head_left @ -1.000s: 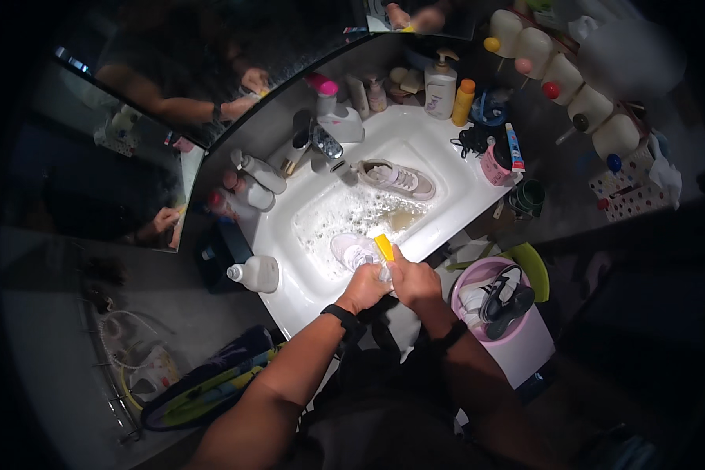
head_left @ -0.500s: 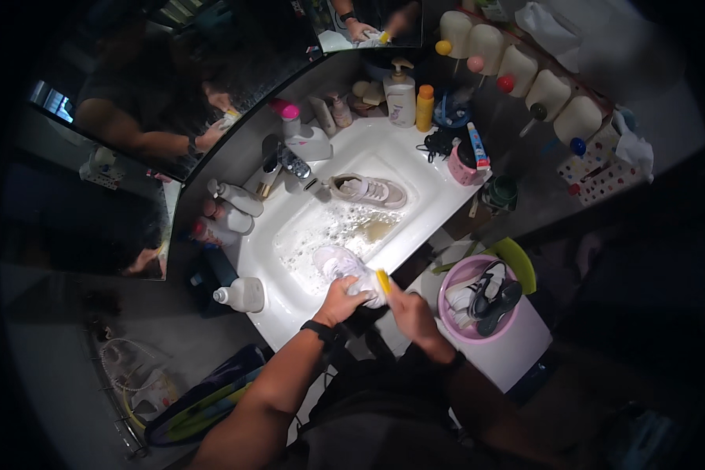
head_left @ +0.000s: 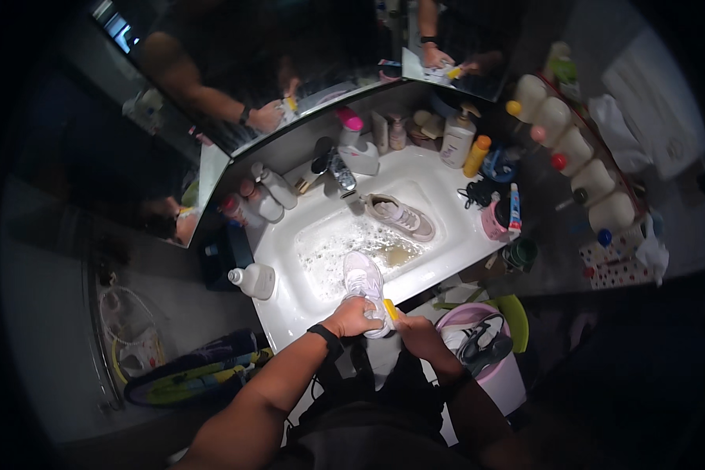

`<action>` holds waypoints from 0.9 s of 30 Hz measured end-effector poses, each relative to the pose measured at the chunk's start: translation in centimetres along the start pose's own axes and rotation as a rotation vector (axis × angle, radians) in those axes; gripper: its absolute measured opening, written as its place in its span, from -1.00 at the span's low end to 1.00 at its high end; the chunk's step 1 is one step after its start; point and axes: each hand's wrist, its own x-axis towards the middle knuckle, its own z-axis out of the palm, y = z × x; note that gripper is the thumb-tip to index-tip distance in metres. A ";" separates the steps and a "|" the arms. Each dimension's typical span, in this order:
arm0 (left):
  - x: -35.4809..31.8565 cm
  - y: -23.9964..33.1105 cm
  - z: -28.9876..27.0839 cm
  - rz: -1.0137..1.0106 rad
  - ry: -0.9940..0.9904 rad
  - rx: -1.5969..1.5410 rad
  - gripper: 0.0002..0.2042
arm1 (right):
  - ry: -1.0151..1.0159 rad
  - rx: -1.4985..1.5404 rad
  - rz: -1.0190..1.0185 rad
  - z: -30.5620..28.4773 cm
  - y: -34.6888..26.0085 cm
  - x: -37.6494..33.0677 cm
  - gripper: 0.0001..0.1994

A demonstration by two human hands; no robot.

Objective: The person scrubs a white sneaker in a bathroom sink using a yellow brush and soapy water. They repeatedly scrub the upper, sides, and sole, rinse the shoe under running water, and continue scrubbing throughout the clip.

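My left hand [head_left: 354, 316] is closed around the heel end of a pale sneaker [head_left: 363, 274], whose toe points away over the near edge of the white sink [head_left: 283, 307]. In my right hand [head_left: 420, 335] is a yellow brush [head_left: 390, 309], pressed to the right side of that shoe near the heel. My hand hides part of the brush, and its bristles cannot be made out. A second, beige sneaker [head_left: 400, 217] lies on its own in the sink beside the faucet [head_left: 341, 172], next to foamy, brownish water [head_left: 345, 243].
Bottles line the sink's back rim, among them a pink-capped bottle [head_left: 358, 149] and a pump bottle [head_left: 457, 139]. A white bottle [head_left: 252, 280] stands on the left corner. At right a pink basin [head_left: 449, 319] holds more shoes. Mirrors [head_left: 235, 70] rise behind.
The view has turned and shifted, so the sink sits further right and lower. The held sneaker now points more straight ahead, and the brush has moved along its side.
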 end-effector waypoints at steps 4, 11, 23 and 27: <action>0.0 -0.8 0.7 -0.046 -0.010 0.105 -0.65 | 0.047 -0.286 -0.241 -1.3 -0.7 4.4 -0.57; -0.1 -1.3 2.2 0.034 0.068 0.262 -0.52 | -0.436 -0.839 -0.168 0.4 -5.6 22.5 -0.60; -1.4 0.0 1.0 -0.011 0.117 -0.027 -0.57 | -0.715 -0.763 -0.189 -0.9 -8.0 18.8 -0.64; -1.5 -1.3 0.1 0.003 0.098 0.000 -0.59 | -0.589 -1.019 -0.128 1.2 -7.0 22.1 -0.62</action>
